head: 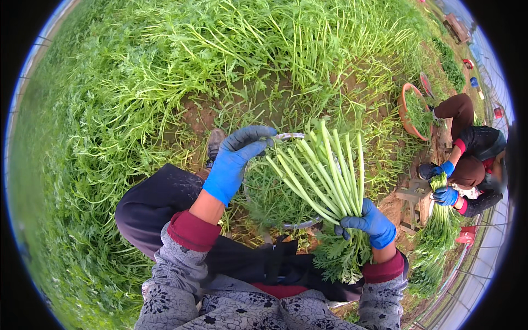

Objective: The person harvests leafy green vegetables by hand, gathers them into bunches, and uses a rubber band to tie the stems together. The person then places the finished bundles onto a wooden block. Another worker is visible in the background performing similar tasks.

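My right hand (368, 224), in a blue glove, grips a bunch of leafy green stems (330, 177) around its middle. The pale cut ends fan out upward and away from me, while the leaves hang below the fist towards my lap. My left hand (239, 161), gloved alike, is raised to the left of the cut ends. Its thumb and fingers come close together near a thin green bit; whether they pinch it is unclear. Beneath both hands sits a round basin (293, 135) with a pale rim, holding loose greens (276, 194) and partly covered by the bunch.
Dense standing greens (247, 45) grow ahead and to the left, with cut stubble and bare soil (264, 99) before them. At the right, a co-worker's gloved hands (445, 196) hold another bunch beside a wooden stand (414, 198). An orange basin (403, 109) with greens lies beyond.
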### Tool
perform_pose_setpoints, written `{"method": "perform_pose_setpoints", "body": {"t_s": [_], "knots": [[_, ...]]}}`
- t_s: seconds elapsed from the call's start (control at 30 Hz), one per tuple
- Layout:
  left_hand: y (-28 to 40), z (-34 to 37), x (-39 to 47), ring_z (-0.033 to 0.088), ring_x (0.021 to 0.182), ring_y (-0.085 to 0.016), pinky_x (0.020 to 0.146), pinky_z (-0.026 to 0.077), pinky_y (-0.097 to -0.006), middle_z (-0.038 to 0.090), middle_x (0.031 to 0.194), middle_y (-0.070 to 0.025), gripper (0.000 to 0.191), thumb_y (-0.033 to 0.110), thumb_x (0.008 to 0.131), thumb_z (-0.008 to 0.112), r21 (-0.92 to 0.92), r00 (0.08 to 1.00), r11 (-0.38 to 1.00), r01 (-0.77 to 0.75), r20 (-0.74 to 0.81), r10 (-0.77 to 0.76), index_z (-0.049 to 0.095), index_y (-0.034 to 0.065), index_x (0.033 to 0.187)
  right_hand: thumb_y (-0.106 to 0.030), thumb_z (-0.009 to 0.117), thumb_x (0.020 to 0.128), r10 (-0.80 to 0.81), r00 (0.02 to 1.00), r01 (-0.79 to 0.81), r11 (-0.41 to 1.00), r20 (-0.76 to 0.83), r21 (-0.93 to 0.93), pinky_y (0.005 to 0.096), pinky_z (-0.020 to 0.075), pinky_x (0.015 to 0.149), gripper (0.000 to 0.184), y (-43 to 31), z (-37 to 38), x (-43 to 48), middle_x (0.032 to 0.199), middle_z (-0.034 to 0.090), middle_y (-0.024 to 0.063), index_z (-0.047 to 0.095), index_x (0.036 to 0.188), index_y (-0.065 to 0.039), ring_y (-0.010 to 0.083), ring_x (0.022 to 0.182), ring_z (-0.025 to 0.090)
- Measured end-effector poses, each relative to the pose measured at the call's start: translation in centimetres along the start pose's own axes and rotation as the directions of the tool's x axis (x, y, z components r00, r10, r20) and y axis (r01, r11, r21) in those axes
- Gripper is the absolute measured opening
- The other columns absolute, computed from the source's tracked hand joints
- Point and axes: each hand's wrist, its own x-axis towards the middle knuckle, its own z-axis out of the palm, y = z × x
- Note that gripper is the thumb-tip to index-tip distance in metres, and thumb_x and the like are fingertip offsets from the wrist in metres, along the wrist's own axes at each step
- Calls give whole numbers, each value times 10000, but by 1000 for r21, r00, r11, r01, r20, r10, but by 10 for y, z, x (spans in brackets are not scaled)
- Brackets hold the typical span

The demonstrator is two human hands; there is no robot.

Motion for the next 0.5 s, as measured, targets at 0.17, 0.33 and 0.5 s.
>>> {"method": "perform_pose_setpoints", "body": {"t_s": [0.17,0.33,0.5], "knots": [[7,29,4,336,1375,-262,1109,324,-428,268,1525,-131,927,513,801,691,-240,956,952,192,264,-126,254,77,1493,-124,690,877,55,991,-42,994,124,-100,256,515,585,240,0,-4,-7,839,696,96,650,1041,46,128,676,635],[26,39,-11,576,1119,-210,1006,436,-352,632,1139,-125,481,296,812,704,-153,861,905,397,403,-310,614,13,1191,-71,715,845,128,978,-118,991,166,-66,258,537,601,279,3,-1,-13,872,702,108,638,1090,39,140,729,662],[46,24,-15,615,925,-186,856,497,-321,639,978,-95,220,84,785,689,-337,979,939,70,202,0,656,27,995,-72,704,854,110,986,-104,993,126,-54,271,551,633,323,7,-3,-16,929,701,123,608,1142,38,165,788,678]]}}
